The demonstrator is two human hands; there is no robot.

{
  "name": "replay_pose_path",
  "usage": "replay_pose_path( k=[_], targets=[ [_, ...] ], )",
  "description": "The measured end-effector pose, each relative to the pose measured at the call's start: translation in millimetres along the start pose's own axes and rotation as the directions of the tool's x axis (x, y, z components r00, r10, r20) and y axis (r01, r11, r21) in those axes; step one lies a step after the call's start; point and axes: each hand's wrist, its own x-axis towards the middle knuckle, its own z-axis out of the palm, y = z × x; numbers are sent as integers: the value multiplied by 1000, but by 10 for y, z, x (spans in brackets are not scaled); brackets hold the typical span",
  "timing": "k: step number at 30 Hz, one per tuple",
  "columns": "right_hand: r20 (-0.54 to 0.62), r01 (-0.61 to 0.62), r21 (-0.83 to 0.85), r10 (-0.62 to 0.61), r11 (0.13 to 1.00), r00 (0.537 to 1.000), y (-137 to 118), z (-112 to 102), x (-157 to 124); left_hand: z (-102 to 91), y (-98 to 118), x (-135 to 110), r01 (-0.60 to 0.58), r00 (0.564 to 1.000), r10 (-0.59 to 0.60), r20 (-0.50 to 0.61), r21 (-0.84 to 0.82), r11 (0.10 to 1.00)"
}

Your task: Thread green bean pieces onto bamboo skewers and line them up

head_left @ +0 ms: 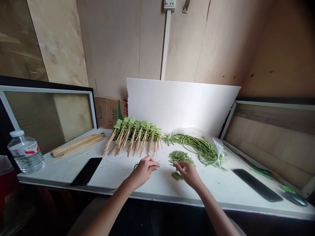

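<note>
My left hand is closed in a pinch over the middle of the table. Bits of green bean show at its fingertips, and more green shows behind the hand. To its right, my right hand is also pinched, at the near edge of a heap of cut long beans. What its fingers hold, if anything, is too small to make out. A small row of cut bean pieces lies on the table beside and below the right hand. Behind the hands, bean pieces threaded on bamboo skewers are stacked in layers, sticks toward me.
Loose bamboo skewers lie at left, near a black phone and a water bottle. Uncut long beans spill from a clear plastic bag. A dark flat object lies at right. A white board stands behind.
</note>
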Motion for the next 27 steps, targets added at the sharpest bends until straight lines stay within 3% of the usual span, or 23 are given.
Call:
replay_pose_path(
  k=[3,7,12,15,21,27],
  targets=[
    [167,26,188,-58,982,984,-308,84,-75,65,37,15,-39,998,37,-57,-33,999],
    [161,95,261,-140,961,977,-425,176,-127,129,87,17,-113,991,109,-80,-46,993],
    [121,46,310,-87,950,989,-296,93,-82,94,92,8,-115,993,114,-44,-18,993],
    [99,50,289,-81,956,992,-282,54,-70,61,74,9,-109,993,111,-47,43,993],
    [22,194,116,-197,974,980,-385,133,-140,87,146,0,-126,991,129,-36,70,990],
    [-14,283,108,-283,953,959,-472,213,-173,90,214,-21,-150,988,152,-24,76,986]
  ],
)
